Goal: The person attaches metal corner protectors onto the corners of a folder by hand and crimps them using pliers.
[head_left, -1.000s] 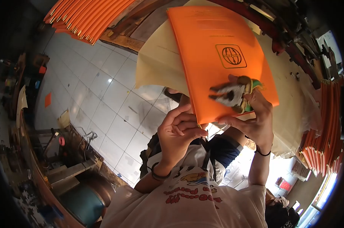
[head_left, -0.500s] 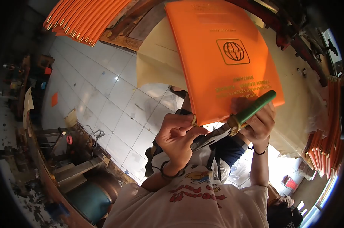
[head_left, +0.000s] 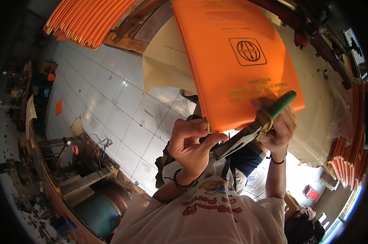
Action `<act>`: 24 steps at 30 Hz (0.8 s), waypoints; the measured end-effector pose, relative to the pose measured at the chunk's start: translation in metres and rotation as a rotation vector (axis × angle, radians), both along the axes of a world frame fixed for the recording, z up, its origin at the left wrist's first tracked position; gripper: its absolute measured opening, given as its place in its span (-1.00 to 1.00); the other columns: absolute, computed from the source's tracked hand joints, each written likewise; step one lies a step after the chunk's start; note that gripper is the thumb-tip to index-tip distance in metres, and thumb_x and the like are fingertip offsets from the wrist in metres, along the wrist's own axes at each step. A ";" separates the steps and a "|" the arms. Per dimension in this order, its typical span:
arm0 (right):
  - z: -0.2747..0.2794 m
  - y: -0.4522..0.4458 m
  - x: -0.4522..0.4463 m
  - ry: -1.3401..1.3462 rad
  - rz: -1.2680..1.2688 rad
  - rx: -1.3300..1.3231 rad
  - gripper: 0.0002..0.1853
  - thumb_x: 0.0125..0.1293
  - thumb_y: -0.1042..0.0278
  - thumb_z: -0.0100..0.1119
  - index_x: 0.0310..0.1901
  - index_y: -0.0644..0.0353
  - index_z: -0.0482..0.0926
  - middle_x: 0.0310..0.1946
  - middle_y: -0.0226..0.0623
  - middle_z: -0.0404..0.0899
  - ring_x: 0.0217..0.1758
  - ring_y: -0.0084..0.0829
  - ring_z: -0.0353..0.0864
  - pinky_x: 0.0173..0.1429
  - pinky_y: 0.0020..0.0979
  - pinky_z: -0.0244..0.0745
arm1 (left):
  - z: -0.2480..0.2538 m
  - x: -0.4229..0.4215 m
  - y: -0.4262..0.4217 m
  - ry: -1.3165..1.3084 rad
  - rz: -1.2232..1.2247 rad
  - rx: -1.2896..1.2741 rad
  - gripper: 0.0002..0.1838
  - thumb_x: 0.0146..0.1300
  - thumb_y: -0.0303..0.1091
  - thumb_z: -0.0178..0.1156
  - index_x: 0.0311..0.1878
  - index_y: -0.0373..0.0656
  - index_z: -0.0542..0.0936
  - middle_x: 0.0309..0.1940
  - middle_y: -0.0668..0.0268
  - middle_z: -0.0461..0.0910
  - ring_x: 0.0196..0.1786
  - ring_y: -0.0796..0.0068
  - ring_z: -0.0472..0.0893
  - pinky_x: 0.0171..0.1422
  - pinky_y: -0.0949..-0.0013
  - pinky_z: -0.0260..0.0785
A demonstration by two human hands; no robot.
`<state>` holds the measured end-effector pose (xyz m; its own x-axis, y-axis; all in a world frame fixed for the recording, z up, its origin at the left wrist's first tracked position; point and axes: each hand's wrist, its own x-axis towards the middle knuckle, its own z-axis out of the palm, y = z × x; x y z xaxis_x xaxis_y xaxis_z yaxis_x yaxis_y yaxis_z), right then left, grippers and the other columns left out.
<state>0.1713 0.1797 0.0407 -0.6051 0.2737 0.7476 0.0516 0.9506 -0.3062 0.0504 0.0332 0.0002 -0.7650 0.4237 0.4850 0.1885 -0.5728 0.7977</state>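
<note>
Moved: the green-handled tool has swung from pointing left to slanting down-left.
Left hand: your fingers pinch the gold corner piece, at the near-left corner of the orange folder.
Right hand: your fingers grip the tool, tip just beside your left thumb.
</note>
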 end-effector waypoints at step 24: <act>-0.006 -0.001 0.006 -0.042 -0.058 -0.004 -0.43 -0.09 -0.02 0.59 -0.27 0.32 0.58 -0.29 -0.11 0.69 -0.21 -0.13 0.65 -0.10 -0.25 0.51 | 0.004 -0.023 -0.014 0.350 0.024 -0.226 -0.68 -0.11 -0.55 0.53 -0.21 -0.27 0.70 -0.32 0.19 0.68 -0.34 0.44 0.70 -0.33 0.48 0.55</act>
<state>0.1774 0.1784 0.0345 -0.6193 0.3121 0.7204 0.1194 0.9443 -0.3065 0.0269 0.0191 0.0040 -0.5813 0.5337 0.6143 0.4817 -0.3828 0.7883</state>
